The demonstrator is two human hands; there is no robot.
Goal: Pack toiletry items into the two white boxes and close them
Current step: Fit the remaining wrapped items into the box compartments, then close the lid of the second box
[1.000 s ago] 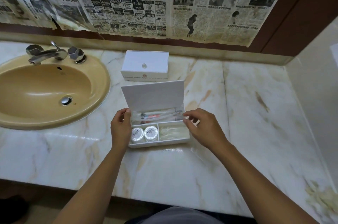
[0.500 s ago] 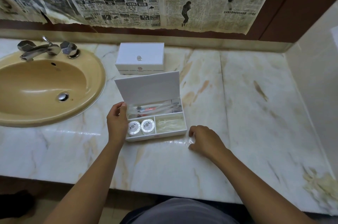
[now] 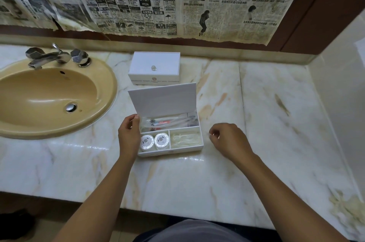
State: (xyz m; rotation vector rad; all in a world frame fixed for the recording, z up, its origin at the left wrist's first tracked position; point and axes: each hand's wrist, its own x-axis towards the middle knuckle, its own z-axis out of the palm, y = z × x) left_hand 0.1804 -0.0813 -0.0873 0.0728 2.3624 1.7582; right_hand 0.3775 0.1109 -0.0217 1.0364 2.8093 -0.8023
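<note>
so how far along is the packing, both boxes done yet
Rear white box already looks closed. Front box holds items in all three compartments, lid still up. Left hand holds its left side; right hand is beside it on the counter. Left: shut that lid.

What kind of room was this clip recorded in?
Most likely a hotel bathroom: a tan sink with a chrome tap is set in a marble counter, and white boxes hold small wrapped toiletries.
</note>
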